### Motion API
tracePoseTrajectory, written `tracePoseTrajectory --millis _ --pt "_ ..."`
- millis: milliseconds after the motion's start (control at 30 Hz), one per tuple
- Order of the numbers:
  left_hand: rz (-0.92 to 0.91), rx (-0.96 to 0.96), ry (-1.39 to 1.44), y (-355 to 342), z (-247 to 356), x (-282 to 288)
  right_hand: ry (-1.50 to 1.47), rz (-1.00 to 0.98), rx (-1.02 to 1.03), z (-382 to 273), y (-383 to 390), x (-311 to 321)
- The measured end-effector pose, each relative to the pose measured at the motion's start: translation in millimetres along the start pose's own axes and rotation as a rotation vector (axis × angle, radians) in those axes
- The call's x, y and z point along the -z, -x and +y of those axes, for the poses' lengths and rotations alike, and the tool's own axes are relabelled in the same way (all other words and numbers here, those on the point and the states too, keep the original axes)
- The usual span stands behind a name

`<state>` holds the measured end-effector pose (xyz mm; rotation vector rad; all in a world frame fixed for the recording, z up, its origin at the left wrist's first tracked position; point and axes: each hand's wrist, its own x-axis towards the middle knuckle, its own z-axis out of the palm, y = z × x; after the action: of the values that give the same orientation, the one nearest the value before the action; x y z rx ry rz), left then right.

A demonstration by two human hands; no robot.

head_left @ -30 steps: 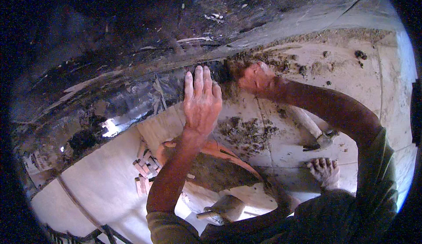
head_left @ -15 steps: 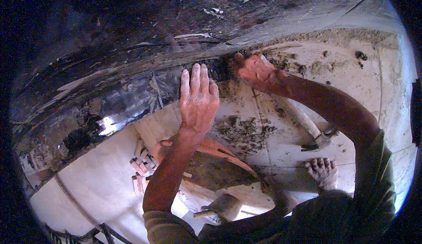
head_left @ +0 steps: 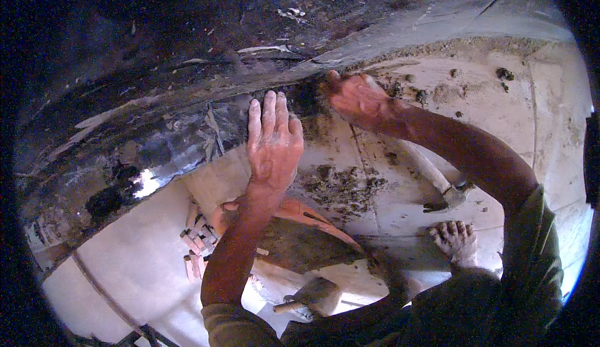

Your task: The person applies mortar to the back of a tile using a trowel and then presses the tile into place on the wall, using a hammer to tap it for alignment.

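Observation:
My left hand [head_left: 275,153] lies flat, fingers stretched upward, against a dark, smeared strip [head_left: 181,138] along the foot of the wall [head_left: 187,34]. Just right of it, my right hand [head_left: 359,100] is closed, its fingers curled in at the dirty joint where wall meets floor. Whatever those fingers hold, if anything, is hidden by the hand and the dark. Below the right forearm a hammer [head_left: 447,196] rests on the pale floor. Wet-looking mortar [head_left: 344,188] is spread on the floor between my arms.
An orange pan [head_left: 306,211] with grey residue sits partly behind my left forearm. A trowel [head_left: 317,296] lies close to my body. Broken brick pieces [head_left: 197,237] are piled at the left. My bare foot [head_left: 457,242] stands at the right, and dark crumbs [head_left: 504,73] dot the floor.
The whole scene has shifted slightly left in the picture. Both hands keep nearly the same places against the wall's foot.

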<state>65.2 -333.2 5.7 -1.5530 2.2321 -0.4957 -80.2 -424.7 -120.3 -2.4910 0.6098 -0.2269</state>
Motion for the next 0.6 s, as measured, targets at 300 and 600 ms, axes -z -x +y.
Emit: tracePoseTrajectory --millis 300,600 --pt "0.021 -0.038 -0.027 -5 1 2 0.139 -0.213 0.238 -44 219 14" --pt "0.039 -0.056 -0.03 -2 0 -2 0.211 -0.385 -0.309 -102 378 -36"
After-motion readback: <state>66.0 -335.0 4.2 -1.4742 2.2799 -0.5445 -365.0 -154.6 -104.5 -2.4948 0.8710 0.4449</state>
